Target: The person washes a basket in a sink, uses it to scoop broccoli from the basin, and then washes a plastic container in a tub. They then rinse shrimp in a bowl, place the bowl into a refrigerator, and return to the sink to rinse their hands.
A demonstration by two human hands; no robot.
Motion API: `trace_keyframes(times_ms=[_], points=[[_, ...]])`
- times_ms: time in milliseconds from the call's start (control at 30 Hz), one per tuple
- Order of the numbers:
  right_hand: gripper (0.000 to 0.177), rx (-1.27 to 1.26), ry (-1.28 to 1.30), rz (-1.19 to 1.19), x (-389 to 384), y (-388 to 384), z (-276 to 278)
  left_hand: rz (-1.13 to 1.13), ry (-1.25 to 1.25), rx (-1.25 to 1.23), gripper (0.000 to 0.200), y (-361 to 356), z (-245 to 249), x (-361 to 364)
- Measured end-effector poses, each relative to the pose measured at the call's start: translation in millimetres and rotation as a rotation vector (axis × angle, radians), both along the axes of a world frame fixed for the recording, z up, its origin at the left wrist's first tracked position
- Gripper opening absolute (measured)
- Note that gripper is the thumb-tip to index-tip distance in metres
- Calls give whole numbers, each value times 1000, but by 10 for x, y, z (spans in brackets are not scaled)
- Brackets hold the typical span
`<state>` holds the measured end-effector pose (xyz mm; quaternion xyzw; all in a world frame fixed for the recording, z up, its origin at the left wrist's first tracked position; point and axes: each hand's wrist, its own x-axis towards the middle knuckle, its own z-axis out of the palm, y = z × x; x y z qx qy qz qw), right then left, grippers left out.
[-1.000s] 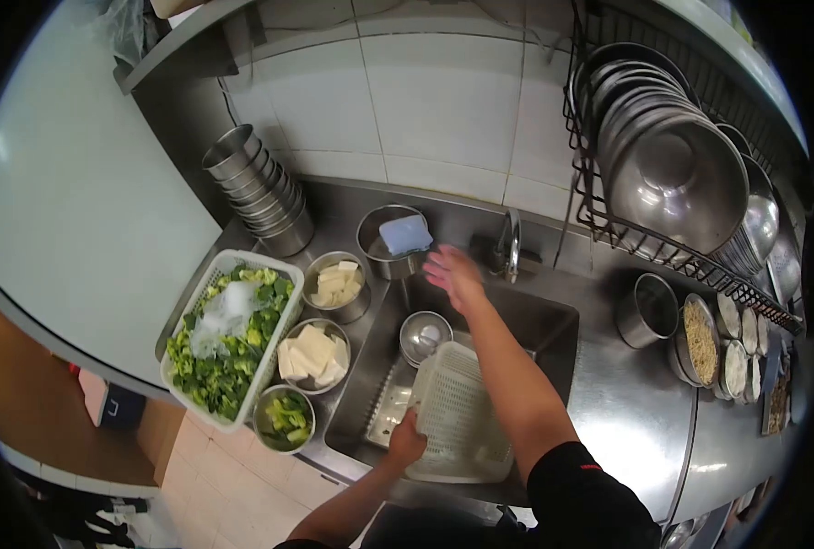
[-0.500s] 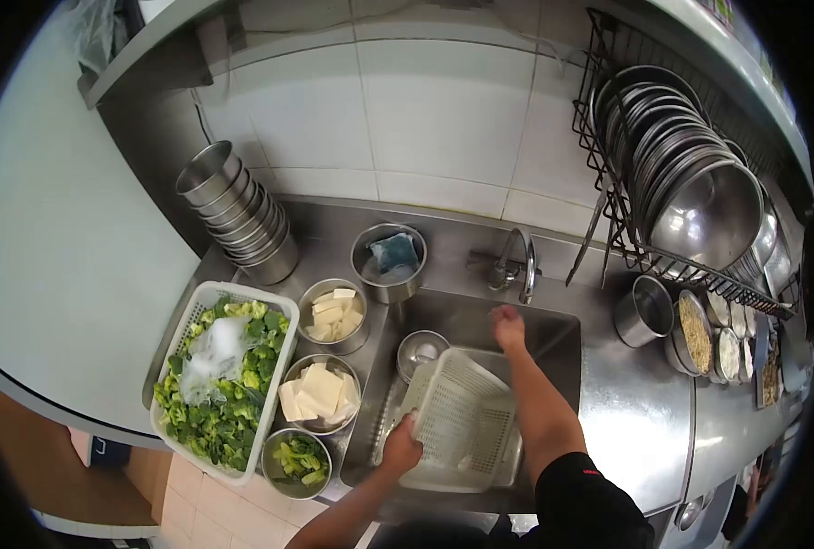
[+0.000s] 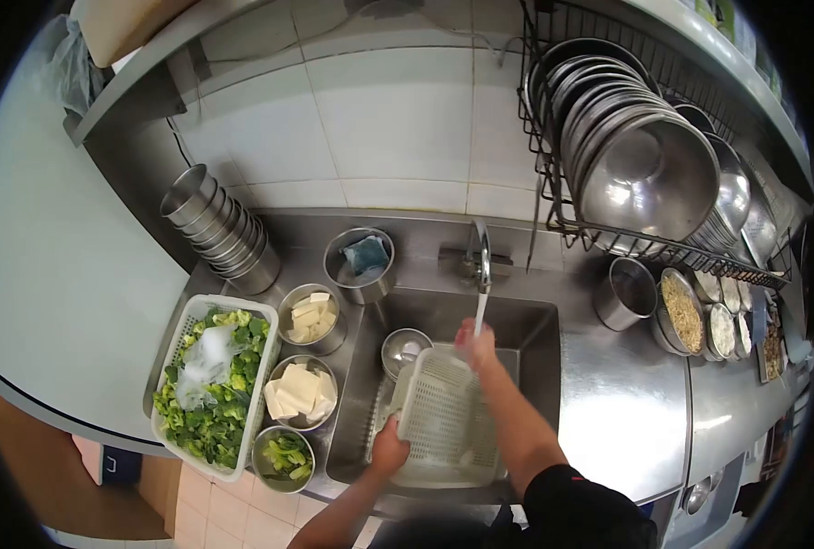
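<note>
In the steel sink (image 3: 539,366), a white perforated basket (image 3: 439,421) lies tilted, with my left hand (image 3: 389,447) gripping its left rim. Water runs from the faucet (image 3: 483,256) onto my right hand (image 3: 475,342), which is over the basket's upper edge; its fingers are blurred by the motion and the stream. A small round steel bowl (image 3: 401,351) sits in the sink to the left of the basket.
Left of the sink stand a basket of broccoli (image 3: 215,393), two bowls of white blocks (image 3: 312,320), a bowl of greens (image 3: 283,457), stacked steel cups (image 3: 224,229) and a pot with a sponge (image 3: 361,265). A rack (image 3: 663,242) holds bowls at upper right.
Water now runs from the faucet, where none was visible before. My right hand has moved down from beside the faucet into the stream. The camera view has shifted.
</note>
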<state>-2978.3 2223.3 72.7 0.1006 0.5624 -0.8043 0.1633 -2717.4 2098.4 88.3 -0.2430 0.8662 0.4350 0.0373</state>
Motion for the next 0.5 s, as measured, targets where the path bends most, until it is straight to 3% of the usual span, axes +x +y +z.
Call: trace_keyframes(times_ms=[33, 100, 333, 433, 500], points=[[15, -4, -47, -7, 176, 16, -19, 9, 12, 5, 57, -6, -74, 14], [12, -338, -456, -62, 399, 60, -252, 15, 24, 7, 56, 36, -142, 52], [12, -573, -505, -266, 384, 91, -469, 20, 83, -82, 59, 186, -38, 141], [16, -371, -397, -233, 232, 56, -343, 30, 50, -69, 59, 224, 7, 132], [20, -508, -531, -488, 100, 16, -265, 39, 35, -56, 59, 246, 11, 127]])
